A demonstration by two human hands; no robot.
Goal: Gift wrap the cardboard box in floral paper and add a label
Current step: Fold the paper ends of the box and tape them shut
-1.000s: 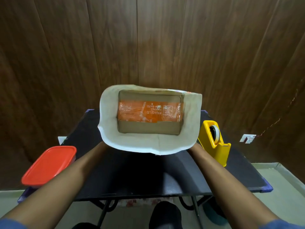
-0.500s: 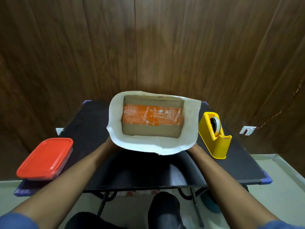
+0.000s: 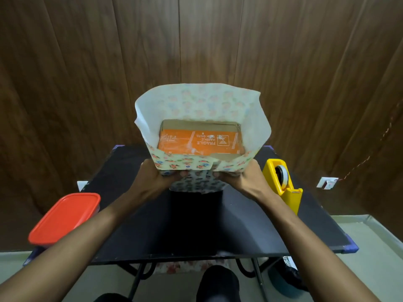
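Nearest, the left hand (image 3: 152,179) and right hand (image 3: 244,178) curl around the lower near corners of the floral paper (image 3: 196,105), gripping it with the cardboard box (image 3: 199,140) cradled inside, lifted above the black table (image 3: 185,225). Between the hands a paper flap hangs down. Just above the grip, the box shows its orange tape; behind it the paper stands tall. Outside the left hand sits a red-lidded container (image 3: 65,216); outside the right, a yellow tape dispenser (image 3: 283,182).
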